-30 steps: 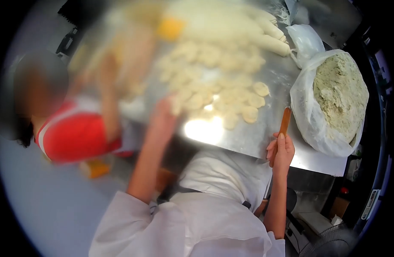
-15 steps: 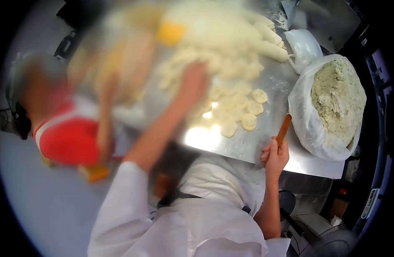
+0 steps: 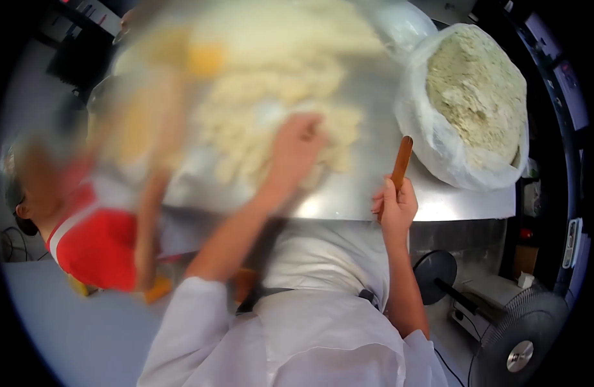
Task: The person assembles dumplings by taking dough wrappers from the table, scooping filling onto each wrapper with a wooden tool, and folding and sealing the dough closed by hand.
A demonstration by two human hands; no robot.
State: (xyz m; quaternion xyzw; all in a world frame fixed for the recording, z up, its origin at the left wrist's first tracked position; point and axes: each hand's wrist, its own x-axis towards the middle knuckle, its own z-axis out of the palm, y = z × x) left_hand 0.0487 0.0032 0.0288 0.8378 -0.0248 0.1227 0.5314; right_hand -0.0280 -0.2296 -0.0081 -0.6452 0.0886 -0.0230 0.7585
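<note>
In my right hand (image 3: pixel 397 203), near the table's front edge, is a flat wooden stick (image 3: pixel 402 161), held upright with the fingers closed round its lower end. My left hand (image 3: pixel 299 145) is over many small pale dough pieces (image 3: pixel 239 145) spread on the metal table (image 3: pixel 374 119). Its fingers look curled together; blur hides what they hold, if anything. Right of the stick stands a clear plastic bag (image 3: pixel 421 132), rolled open, full of a crumbly pale mixture with greenish flecks (image 3: pixel 471 97).
A co-worker in a red and white top (image 3: pixel 100 248) stands at the left, with an arm (image 3: pixel 156 206) over the table. Another white plastic bag (image 3: pixel 406 29) lies at the back. A standing fan (image 3: pixel 519 351) is on the floor at lower right. Much of the upper left is blurred.
My view has shifted, so the table and the bag sit differently in it. My left hand has moved nearer the front edge, over the dough pieces. The stick remains in my right hand.
</note>
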